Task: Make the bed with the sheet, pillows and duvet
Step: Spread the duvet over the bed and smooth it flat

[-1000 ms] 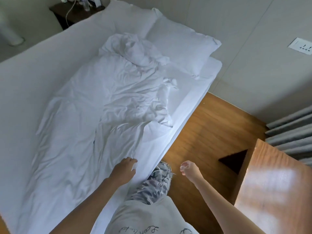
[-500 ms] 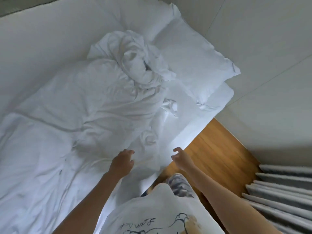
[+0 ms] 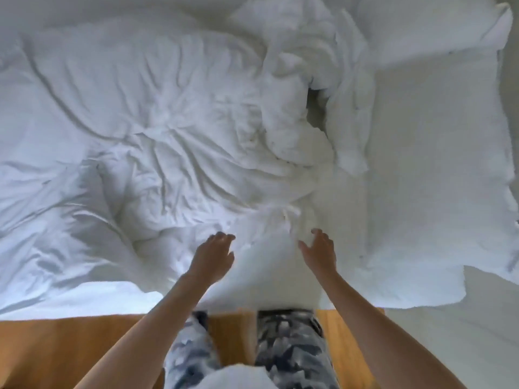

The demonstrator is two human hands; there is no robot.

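A crumpled white duvet [image 3: 157, 130] lies bunched over the middle and left of the bed, with a twisted heap [image 3: 297, 80] near its top end. A white pillow [image 3: 438, 164] lies flat on the right, and a second pillow [image 3: 438, 21] sits at the top right. The white sheet [image 3: 280, 273] shows bare along the near edge. My left hand [image 3: 213, 256] hovers open over the duvet's near edge. My right hand [image 3: 320, 251] is open too, fingers spread, just right of that edge. Neither hand holds anything.
I stand at the bed's side on a wooden floor [image 3: 56, 349], legs in patterned trousers [image 3: 289, 346] against the mattress edge. A pale wall [image 3: 477, 332] runs along the right beyond the bed's head end.
I have turned to face the bed squarely and leaned over it. Both hands moved forward and up over the duvet's near edge; the right hand has come in over the bed.
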